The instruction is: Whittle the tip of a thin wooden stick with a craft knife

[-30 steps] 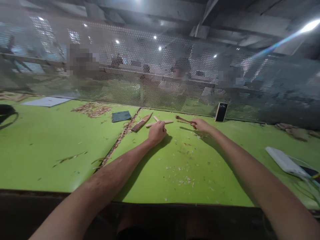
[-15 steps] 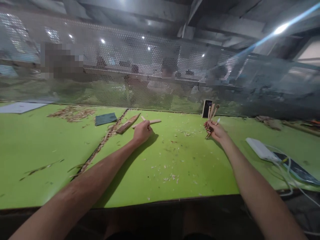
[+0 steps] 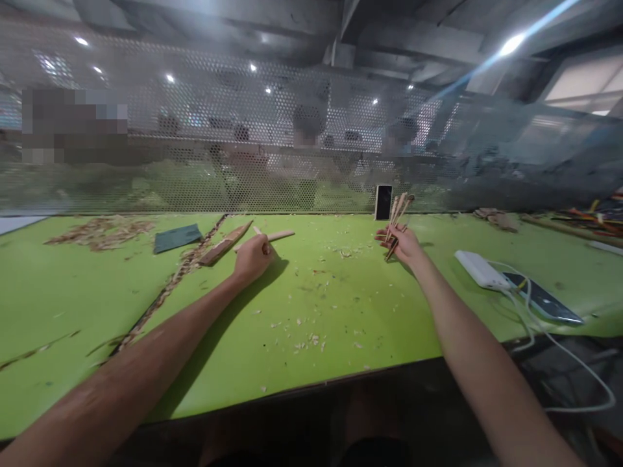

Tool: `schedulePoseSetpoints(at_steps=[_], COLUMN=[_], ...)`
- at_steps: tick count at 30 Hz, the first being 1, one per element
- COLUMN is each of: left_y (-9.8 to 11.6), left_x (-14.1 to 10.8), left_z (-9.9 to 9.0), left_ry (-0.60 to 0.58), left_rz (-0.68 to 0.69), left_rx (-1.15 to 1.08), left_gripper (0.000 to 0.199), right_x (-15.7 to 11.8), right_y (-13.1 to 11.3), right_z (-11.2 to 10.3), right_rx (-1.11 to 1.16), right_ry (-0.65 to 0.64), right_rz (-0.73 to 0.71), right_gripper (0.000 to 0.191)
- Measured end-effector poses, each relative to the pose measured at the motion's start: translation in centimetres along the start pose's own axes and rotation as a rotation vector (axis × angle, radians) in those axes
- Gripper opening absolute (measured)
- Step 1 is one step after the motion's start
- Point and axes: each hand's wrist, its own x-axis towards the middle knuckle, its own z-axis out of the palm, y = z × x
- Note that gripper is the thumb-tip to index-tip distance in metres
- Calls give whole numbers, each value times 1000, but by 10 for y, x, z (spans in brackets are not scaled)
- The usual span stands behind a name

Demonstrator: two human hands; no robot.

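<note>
My left hand (image 3: 253,257) rests closed on the green table, its fingers curled. A pale flat wooden stick (image 3: 282,234) passes behind it, and the end of another pale piece (image 3: 257,230) shows above the knuckles. Whether the fingers grip either one is hidden. Just left of this hand lies a longer brown piece of wood (image 3: 226,244) with a pointed end. My right hand (image 3: 405,246) is raised a little at the right, closed around a bundle of thin wooden sticks (image 3: 400,207). Their upper ends fan out, and some have dark tips.
Wood shavings (image 3: 102,232) and a dark green cloth-like sheet (image 3: 178,238) lie at the left. A small dark-screened device (image 3: 383,202) stands against the perforated screen (image 3: 272,175). A white power bank (image 3: 479,270), cable and phone (image 3: 545,297) lie at right.
The view has turned slightly right, so everything sits further left. The sticks in my right hand fan out a little more. My left hand stays by the pale wooden stick.
</note>
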Motion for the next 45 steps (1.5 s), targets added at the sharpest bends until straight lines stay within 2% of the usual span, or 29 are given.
schedulePoseSetpoints(at_steps=[20, 26, 34, 45], left_y=[2, 2, 1, 3], left_x=[-1, -1, 0, 0], left_z=[0, 0, 0, -1], left_ry=[-29, -37, -47, -51], left_rz=[33, 34, 32, 42], left_rx=[5, 5, 11, 16], left_gripper=[28, 27, 27, 28], right_x=[-8, -16, -26, -33], right_y=[-2, -7, -13, -15], right_z=[4, 9, 16, 22], right_rx=[-30, -19, -16, -1], right_ry=[-33, -57, -79, -39], right_rz=[44, 18, 15, 37], right_gripper=[10, 26, 21, 29])
